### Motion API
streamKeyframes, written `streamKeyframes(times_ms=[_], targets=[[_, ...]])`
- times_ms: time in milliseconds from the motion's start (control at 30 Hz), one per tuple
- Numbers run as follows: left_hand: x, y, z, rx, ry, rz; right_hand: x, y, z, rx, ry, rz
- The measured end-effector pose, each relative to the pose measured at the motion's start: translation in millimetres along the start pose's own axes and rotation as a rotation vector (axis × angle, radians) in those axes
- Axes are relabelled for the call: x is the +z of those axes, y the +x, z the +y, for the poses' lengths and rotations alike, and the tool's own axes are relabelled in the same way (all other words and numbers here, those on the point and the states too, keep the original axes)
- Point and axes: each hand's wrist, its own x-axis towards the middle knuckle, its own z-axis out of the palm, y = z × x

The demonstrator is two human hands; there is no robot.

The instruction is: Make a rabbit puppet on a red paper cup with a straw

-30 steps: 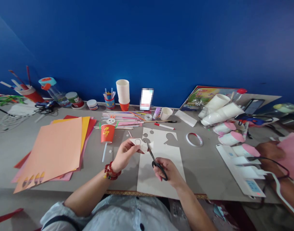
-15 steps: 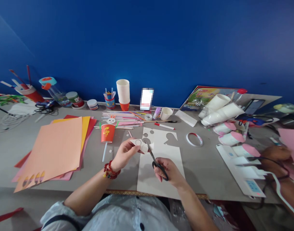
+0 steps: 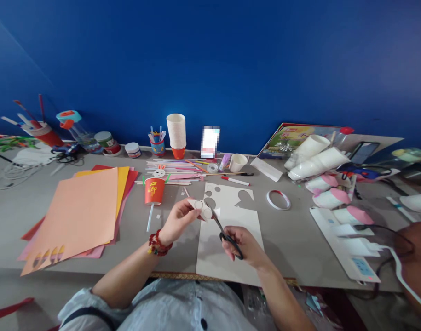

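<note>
Scissors (image 3: 218, 223) lay gripped in the right hand (image 3: 244, 246), its fingers curled around the black handles, the blades pointing far-left at the right edge of a small white paper piece (image 3: 203, 209). The left hand (image 3: 180, 220) pinched that piece, marked with two circles, between thumb and fingers above a white sheet (image 3: 227, 264). To the left stood a red cup (image 3: 153, 194); farther left lay coloured paper (image 3: 82, 197).

At six o'clock a pale blue shirt (image 3: 169, 305) is covering the front, dark buttons (image 3: 204, 323) dotting it. Between seven and eight, a dark band (image 3: 88, 314) is crossing the loose left sleeve (image 3: 88, 299). Near seven, a red beaded bracelet (image 3: 158, 243) is wrapping the left wrist (image 3: 166, 236), showing a small yellow bit (image 3: 150, 251).
</note>
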Motion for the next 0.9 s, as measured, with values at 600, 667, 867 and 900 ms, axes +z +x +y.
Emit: streamKeyframes(times_ms=[600,667,867,900], targets=[[1.0,0,0,0.004,-0.01,-0.009,4,-2,-8,-0.04,-0.047,-0.005],[1.4,0,0,0.005,-0.017,-0.001,4,-1,-8,-0.037,-0.056,-0.004],[0.2,0,-1,-0.004,-0.011,-0.006,6,-2,-11,-0.045,-0.057,0.005],[-0.2,0,-1,-0.003,-0.004,-0.001,6,-2,-11,-0.046,-0.059,0.005]])
